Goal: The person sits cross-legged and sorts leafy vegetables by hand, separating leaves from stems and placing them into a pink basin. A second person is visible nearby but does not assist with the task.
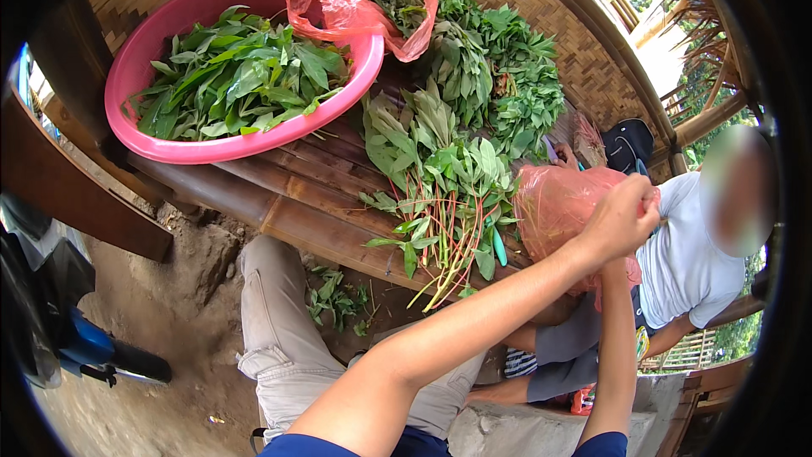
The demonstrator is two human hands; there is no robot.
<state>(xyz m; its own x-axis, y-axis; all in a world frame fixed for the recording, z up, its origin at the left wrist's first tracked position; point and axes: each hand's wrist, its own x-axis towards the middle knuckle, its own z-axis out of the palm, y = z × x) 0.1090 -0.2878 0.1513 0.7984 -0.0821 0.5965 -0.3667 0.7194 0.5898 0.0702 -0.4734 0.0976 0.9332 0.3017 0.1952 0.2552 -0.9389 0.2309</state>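
My left hand is closed on the gathered upper edge of a thin red plastic bag, at the right end of a bamboo bench. My right forearm rises to the same bag; the right hand is mostly hidden behind my left wrist and the plastic. Beside the bag lies a loose bundle of leafy green cuttings with reddish stems, their cut ends toward me. A teal handle shows at the edge of that bundle. What the bag holds is not clear through the plastic.
A pink plastic basin of leaves stands on the bamboo bench. Another red bag and leaf bundles lie behind. A person sits at the right. Leaf scraps lie below; a motorcycle stands left.
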